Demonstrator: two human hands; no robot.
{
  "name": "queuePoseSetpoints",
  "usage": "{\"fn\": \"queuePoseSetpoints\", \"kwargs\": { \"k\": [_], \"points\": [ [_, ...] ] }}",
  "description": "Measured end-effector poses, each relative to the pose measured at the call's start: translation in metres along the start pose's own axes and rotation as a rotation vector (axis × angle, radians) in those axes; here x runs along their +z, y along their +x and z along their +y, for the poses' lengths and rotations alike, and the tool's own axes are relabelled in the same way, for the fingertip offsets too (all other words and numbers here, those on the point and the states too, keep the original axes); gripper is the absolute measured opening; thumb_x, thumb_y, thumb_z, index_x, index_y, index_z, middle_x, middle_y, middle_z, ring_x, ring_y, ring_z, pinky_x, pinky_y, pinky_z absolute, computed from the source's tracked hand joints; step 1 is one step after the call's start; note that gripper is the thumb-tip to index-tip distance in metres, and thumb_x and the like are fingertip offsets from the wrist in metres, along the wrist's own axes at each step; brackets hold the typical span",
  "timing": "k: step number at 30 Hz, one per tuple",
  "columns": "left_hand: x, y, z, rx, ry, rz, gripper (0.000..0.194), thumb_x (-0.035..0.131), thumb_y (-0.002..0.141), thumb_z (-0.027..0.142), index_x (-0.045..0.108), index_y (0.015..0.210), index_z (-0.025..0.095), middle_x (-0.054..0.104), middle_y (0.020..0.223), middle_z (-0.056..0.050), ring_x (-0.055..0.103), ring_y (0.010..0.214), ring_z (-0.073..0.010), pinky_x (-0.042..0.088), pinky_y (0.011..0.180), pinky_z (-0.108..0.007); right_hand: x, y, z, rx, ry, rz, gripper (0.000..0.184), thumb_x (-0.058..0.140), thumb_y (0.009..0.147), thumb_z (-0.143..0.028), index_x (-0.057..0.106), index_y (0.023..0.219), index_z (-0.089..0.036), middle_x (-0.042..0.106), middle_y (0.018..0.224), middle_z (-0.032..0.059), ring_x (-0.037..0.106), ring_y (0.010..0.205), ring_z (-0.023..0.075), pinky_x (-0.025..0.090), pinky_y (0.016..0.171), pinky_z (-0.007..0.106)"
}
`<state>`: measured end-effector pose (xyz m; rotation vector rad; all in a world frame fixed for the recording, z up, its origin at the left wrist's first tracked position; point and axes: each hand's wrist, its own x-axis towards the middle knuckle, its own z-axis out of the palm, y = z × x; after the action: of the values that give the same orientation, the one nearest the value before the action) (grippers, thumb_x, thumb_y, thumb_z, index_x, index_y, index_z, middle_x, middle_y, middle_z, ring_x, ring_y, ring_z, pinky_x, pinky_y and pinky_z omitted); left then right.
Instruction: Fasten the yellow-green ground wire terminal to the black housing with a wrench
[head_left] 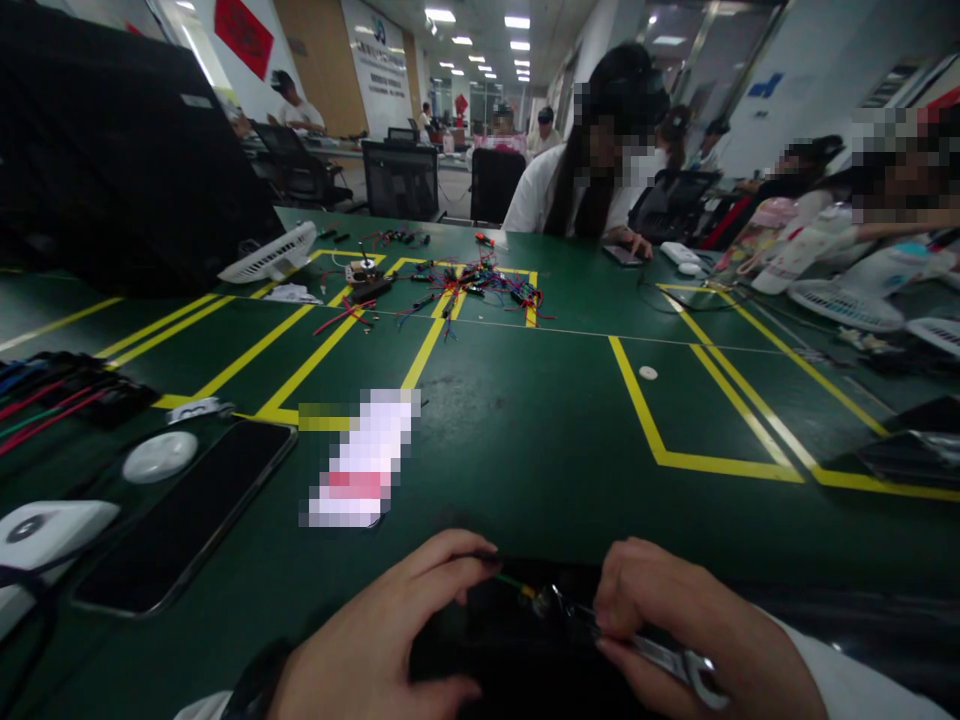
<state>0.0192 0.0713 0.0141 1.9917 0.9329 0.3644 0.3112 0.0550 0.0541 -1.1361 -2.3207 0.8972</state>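
Note:
My right hand (pixel 667 610) is closed around a metal wrench (pixel 664 658). The wrench's far end meets a small brass-coloured fitting (pixel 534 597), where a green wire (pixel 512 580) joins. Both sit in a dark black object (pixel 525 665) close to me, whose shape is mostly lost in shadow. My left hand (pixel 390 620) curves around the left side of this object, fingertips at its upper edge and thumb lower down, gripping it. A black band circles my left wrist.
A phone with a lit screen (pixel 364 460) lies ahead, and a dark phone (pixel 191 515) lies left. Bundled wires (pixel 465 280) and a white fan (pixel 270 255) are farther back. A black bag-like bulk (pixel 112 150) stands at left. A person (pixel 585 170) sits opposite.

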Motion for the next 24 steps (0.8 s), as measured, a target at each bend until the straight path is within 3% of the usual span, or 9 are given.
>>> {"fn": "queuePoseSetpoints", "kwargs": {
  "k": [8, 17, 21, 24],
  "points": [
    [0.004, -0.001, 0.001, -0.034, -0.013, 0.024, 0.079, 0.078, 0.065, 0.011, 0.042, 0.132, 0.035, 0.039, 0.144, -0.001, 0.04, 0.131, -0.0254, 0.033, 0.111, -0.042, 0.003, 0.003, 0.006, -0.068, -0.029, -0.003, 0.021, 0.057, 0.074, -0.004, 0.045, 0.072, -0.022, 0.059, 0.074, 0.0008, 0.052, 0.068, 0.0156, 0.041, 0.061, 0.027],
    [0.008, -0.005, 0.0, -0.016, 0.033, 0.013, 0.095, 0.087, 0.059, 0.021, 0.034, 0.137, 0.031, 0.032, 0.149, -0.007, 0.037, 0.133, -0.0292, 0.033, 0.111, -0.045, 0.007, 0.01, 0.004, -0.091, -0.039, -0.008, 0.022, 0.053, 0.074, -0.003, 0.042, 0.066, -0.021, 0.058, 0.07, 0.0017, 0.05, 0.066, 0.0151, 0.038, 0.058, 0.026],
    [0.011, -0.005, -0.002, -0.005, 0.049, 0.029, 0.08, 0.079, 0.073, 0.034, 0.032, 0.138, 0.032, 0.03, 0.15, -0.006, 0.037, 0.133, -0.0281, 0.034, 0.11, -0.045, 0.007, 0.008, 0.005, -0.063, -0.03, -0.011, 0.019, 0.052, 0.076, -0.006, 0.043, 0.068, -0.021, 0.057, 0.072, 0.0016, 0.05, 0.068, 0.0155, 0.038, 0.059, 0.026],
    [0.013, -0.002, 0.001, 0.008, 0.043, 0.072, 0.058, 0.063, 0.088, 0.027, 0.033, 0.137, 0.034, 0.035, 0.146, -0.004, 0.04, 0.131, -0.0232, 0.037, 0.108, -0.041, 0.005, 0.007, 0.004, -0.035, -0.027, -0.033, 0.02, 0.054, 0.077, -0.005, 0.044, 0.069, -0.021, 0.057, 0.072, 0.0015, 0.051, 0.069, 0.0155, 0.038, 0.06, 0.026]
  ]
}}
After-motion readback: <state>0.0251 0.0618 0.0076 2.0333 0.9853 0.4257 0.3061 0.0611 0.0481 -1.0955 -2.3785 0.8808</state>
